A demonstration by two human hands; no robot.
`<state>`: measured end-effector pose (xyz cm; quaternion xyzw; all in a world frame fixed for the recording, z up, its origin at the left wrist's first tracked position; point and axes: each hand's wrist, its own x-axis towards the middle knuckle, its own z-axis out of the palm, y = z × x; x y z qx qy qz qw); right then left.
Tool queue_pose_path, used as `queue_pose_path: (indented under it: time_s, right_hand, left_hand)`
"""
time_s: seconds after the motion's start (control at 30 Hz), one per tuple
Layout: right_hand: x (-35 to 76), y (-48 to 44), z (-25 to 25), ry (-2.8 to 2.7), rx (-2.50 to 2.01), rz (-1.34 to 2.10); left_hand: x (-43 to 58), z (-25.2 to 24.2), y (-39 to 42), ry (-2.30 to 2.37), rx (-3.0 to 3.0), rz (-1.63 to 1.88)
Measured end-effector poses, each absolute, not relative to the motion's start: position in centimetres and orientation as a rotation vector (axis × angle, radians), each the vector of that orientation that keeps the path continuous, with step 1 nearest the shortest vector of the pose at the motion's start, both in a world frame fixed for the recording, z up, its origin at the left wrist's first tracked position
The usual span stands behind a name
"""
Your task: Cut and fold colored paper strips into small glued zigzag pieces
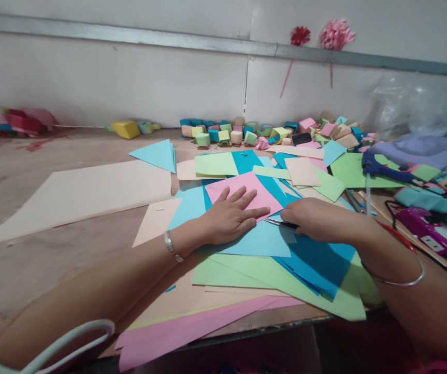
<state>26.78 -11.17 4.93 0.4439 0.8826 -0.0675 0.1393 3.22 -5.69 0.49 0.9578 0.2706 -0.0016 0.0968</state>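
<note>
My left hand [233, 214] lies flat with fingers spread, pressing on a square of pink paper [252, 188] and the light blue sheet [242, 246] under it. Closed in my right hand [313, 221] is a slim dark tool with a silver tip [276, 222]. That tip touches or hovers just over the pink paper's lower edge, close to my left fingertips; the grip end is hidden in my fist. Darker blue sheets [320, 262] and light green sheets [239, 271] lie beneath and in front.
Small folded paper boxes [223, 136] line the wall. To the right are a blue glue gun [383, 169], a purple power strip [428, 228] and cords. A large cream sheet [91, 192] covers part of the left side. Pink strips [192, 332] overhang the table's front edge.
</note>
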Motion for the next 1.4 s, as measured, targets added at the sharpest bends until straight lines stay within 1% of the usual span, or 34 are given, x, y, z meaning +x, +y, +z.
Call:
queue_pose_path:
  time_s: [0.13, 0.33, 0.73, 0.87, 0.97, 1.07, 1.23, 1.4]
  right_hand:
    - [26.9, -11.1, 4.7, 2.558, 1.278, -0.164]
    - [27.0, -11.0, 4.9, 2.56, 1.264, -0.187]
    - [25.4, -11.8, 5.0, 2.656, 1.204, -0.154]
    - [24.7, -12.1, 4.9, 2.688, 1.182, -0.144]
    - [24.6, -12.2, 4.8, 2.697, 1.202, -0.165]
    - [24.9, -12.2, 4.6, 2.707, 1.194, -0.181]
    - [25.3, -11.9, 4.3, 2.722, 1.2, -0.194]
    - [25.4, -11.7, 4.0, 2.742, 1.163, -0.271]
  left_hand:
    - [3.2, 0.9, -5.5, 0.8, 2.851, 0.06]
    - [1.7, 1.0, -3.7, 0.605, 2.874, -0.093]
    - [1.9, 0.6, -4.2, 0.666, 2.879, -0.085]
    - [2.7, 0.3, -5.0, 0.782, 2.828, -0.063]
    - [3.0, 0.8, -5.5, 0.863, 2.784, -0.034]
    - [2.5, 1.8, -5.0, 0.769, 2.802, -0.012]
    - [1.3, 2.5, -3.7, 0.66, 2.779, -0.218]
    - [1.3, 2.1, -3.5, 0.686, 2.75, -0.261]
